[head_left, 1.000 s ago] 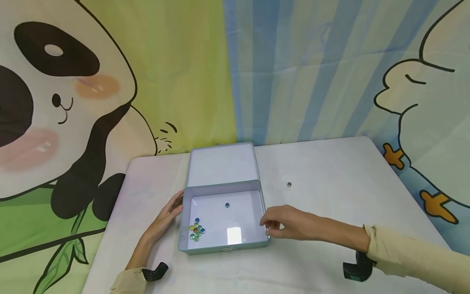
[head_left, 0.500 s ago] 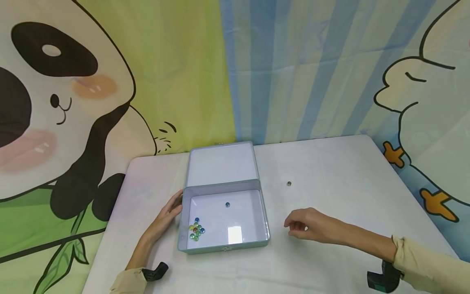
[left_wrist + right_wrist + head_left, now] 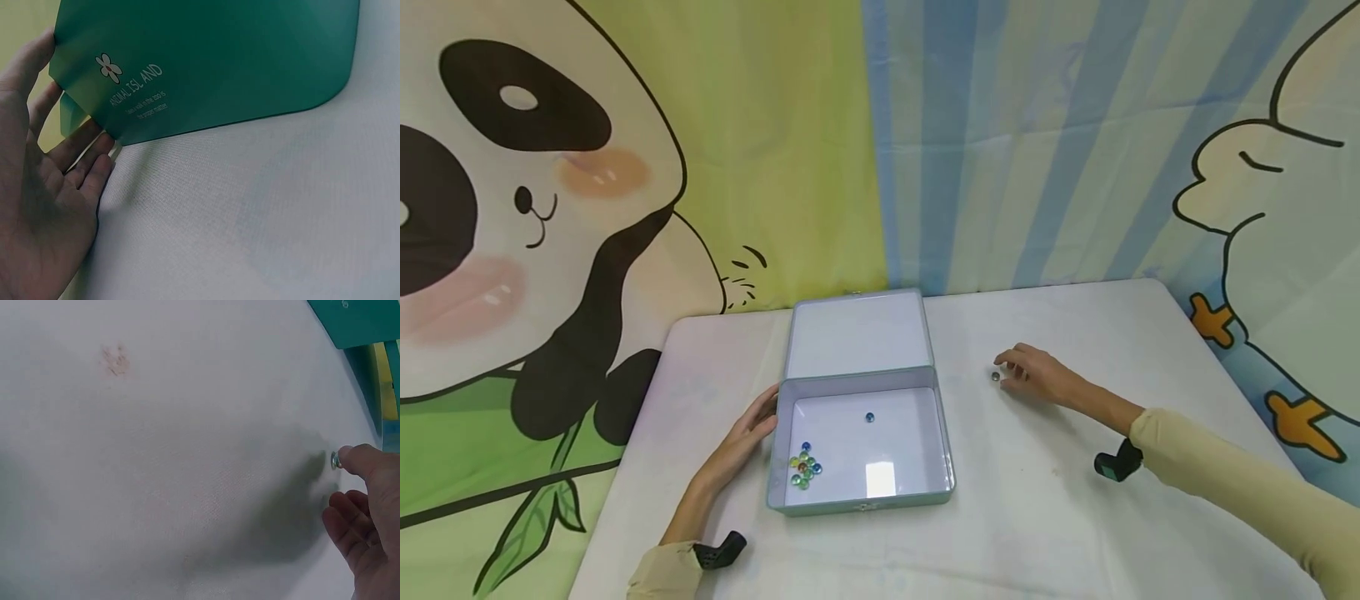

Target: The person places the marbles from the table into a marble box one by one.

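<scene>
A hinged tin box (image 3: 902,497) stands with its lid (image 3: 859,335) laid back on the white-covered table. Several coloured glass marbles (image 3: 805,468) cluster in its left front part, and a single blue marble (image 3: 870,417) lies nearer the back. My left hand (image 3: 739,446) rests against the box's left side, its fingers extended along the green printed wall (image 3: 206,69) in the left wrist view. Right of the box, my right hand (image 3: 1037,375) is low over the table, thumb and fingers parted beside a lone marble (image 3: 996,377). In the right wrist view the thumb tip overlaps this marble (image 3: 335,460).
Behind the table (image 3: 1075,533) hang printed curtains with a panda (image 3: 542,250) on the left and blue stripes in the middle. A black wrist camera (image 3: 1118,461) hangs under the right sleeve, another wrist camera (image 3: 720,552) beside the left sleeve.
My right hand has moved from the box's right edge out to the right, then away from me to the lone marble. The left hand stays at the box, and the marbles inside keep their places.
</scene>
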`<state>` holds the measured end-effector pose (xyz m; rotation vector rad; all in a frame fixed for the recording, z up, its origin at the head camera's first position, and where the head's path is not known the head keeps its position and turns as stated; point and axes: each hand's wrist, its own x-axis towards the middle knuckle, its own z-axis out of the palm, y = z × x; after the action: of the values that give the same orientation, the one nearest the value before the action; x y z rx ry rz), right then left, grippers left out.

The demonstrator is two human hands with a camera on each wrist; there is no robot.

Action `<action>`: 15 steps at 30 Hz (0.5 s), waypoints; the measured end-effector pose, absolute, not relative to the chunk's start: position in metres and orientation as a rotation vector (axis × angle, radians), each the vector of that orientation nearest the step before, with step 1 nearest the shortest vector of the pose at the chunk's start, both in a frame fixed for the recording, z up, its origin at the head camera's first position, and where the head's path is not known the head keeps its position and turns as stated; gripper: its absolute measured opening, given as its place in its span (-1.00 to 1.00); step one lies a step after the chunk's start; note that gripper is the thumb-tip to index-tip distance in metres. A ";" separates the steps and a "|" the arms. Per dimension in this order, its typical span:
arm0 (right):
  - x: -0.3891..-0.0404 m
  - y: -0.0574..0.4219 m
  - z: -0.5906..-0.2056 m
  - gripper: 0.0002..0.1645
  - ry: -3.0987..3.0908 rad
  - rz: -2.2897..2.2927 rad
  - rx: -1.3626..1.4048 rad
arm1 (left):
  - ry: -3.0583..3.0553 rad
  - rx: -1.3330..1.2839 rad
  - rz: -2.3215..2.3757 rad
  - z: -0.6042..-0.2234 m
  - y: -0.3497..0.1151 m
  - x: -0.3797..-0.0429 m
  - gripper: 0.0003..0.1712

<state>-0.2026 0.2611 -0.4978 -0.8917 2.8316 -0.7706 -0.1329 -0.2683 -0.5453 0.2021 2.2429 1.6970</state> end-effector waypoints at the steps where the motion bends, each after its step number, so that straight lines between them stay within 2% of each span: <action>1: -0.206 0.261 -0.501 -0.65 2.822 -0.776 -0.907 | 2.243 0.200 1.697 -0.545 -0.268 -0.133 -0.32; 7: -0.215 0.258 -0.510 -0.80 2.826 -0.743 -0.996 | 2.241 0.196 1.691 -0.545 -0.266 -0.133 -0.32; 15: -0.215 0.255 -0.512 -0.83 2.861 -0.727 -1.018 | 2.235 0.198 1.696 -0.544 -0.268 -0.133 -0.32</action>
<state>-0.2151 0.2547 -0.5116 -1.0180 2.8612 -0.7268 -0.1326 -0.2676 -0.5439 0.1980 2.2348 1.6962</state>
